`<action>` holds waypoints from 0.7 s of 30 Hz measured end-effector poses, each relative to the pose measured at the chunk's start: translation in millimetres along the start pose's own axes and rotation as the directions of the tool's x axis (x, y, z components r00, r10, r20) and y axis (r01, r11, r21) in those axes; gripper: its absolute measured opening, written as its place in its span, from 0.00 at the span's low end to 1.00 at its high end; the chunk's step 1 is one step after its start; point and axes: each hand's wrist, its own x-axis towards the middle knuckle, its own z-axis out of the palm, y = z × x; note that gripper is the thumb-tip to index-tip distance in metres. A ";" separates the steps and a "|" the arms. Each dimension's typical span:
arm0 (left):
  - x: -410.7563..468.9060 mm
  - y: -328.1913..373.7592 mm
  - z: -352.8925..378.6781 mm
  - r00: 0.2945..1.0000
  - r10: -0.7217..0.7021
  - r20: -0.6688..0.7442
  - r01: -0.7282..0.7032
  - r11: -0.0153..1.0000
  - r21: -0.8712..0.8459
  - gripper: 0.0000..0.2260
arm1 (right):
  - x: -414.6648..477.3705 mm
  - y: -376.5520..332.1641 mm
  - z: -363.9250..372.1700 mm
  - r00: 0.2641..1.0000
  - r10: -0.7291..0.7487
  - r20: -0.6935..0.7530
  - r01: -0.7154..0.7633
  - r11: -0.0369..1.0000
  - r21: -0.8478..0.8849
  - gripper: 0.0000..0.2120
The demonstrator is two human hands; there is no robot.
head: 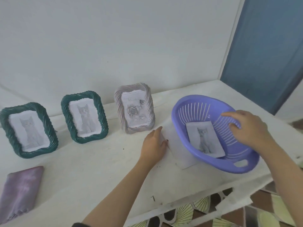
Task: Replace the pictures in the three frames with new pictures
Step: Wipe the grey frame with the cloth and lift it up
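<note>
Over the basket rim, right hand fingers spread; left hand flat on paper.

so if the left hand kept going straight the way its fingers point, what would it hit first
Probably the pale frame with the rose picture. The left hand lies on the table with fingers pointing up toward the frame's lower right corner, though depth is hard to judge.
</note>
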 end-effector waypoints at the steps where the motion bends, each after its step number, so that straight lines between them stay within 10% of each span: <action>1: 2.4 2.6 2.6 1.000 -0.004 0.010 0.004 1.000 0.010 0.26 | -4.2 6.1 0.5 0.999 0.032 -0.006 -0.032 0.999 -0.028 0.18; 10: 22.7 22.1 0.4 0.992 -0.111 0.062 0.111 0.994 0.010 0.28 | -18.8 21.9 4.8 0.992 0.128 -0.019 -0.113 0.927 0.358 0.20; 21: 46.1 38.1 -2.4 0.943 -0.283 0.176 0.297 0.953 -0.060 0.24 | -18.9 18.0 10.0 0.978 0.205 -0.048 -0.169 0.901 0.400 0.21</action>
